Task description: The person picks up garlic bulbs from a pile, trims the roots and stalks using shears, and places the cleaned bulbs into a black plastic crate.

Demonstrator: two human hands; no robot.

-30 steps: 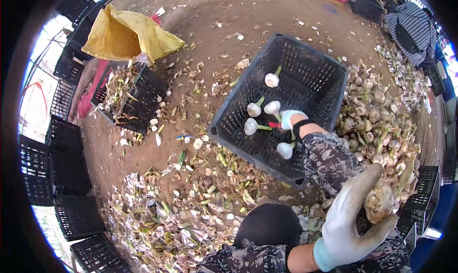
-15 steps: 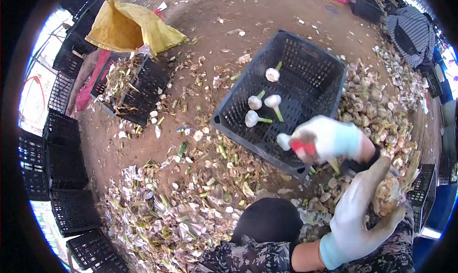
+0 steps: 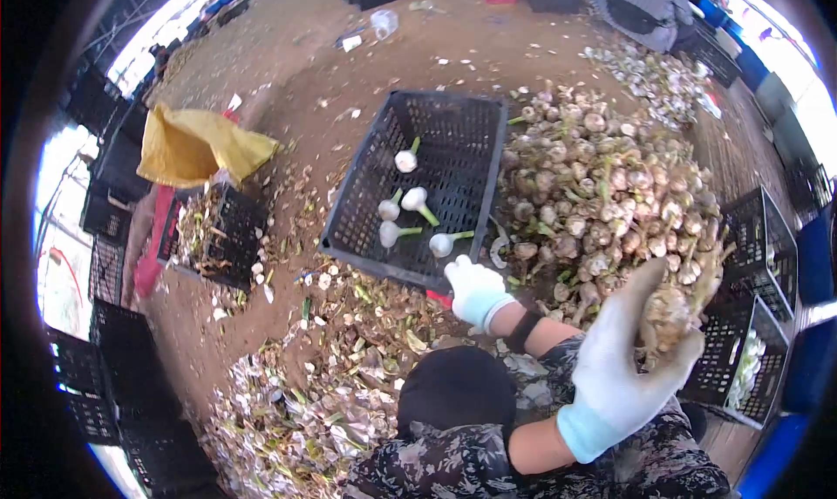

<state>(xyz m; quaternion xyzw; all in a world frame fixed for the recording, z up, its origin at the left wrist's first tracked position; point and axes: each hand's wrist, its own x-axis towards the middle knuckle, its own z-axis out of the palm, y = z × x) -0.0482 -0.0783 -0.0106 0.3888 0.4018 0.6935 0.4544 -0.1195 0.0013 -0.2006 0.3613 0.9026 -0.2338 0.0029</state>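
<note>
My left hand (image 3: 615,373), in a white glove with a pale blue cuff, is at the lower right. Its fingers and thumb curl around an untrimmed, brownish garlic bulb (image 3: 667,319). In a matching glove, my right hand (image 3: 478,291) is closed by the near edge of a black plastic crate (image 3: 350,204). A red-handled tool (image 3: 440,299) shows beneath that hand; its working end is hidden. Several clean white garlic bulbs with short green stems lie inside the crate, the nearest garlic bulb (image 3: 442,244) just beyond my right hand.
A large heap of untrimmed garlic (image 3: 610,185) lies right of the crate. Peelings and cut stems (image 3: 288,403) cover the ground at lower left. A yellow sack (image 3: 235,146) stands by a waste-filled crate (image 3: 240,237). More black crates (image 3: 741,359) line both sides.
My right hand has let go of a white garlic bulb in the crate and drawn back to its near edge. My left hand still holds its garlic bulb. The view has shifted to the right.
</note>
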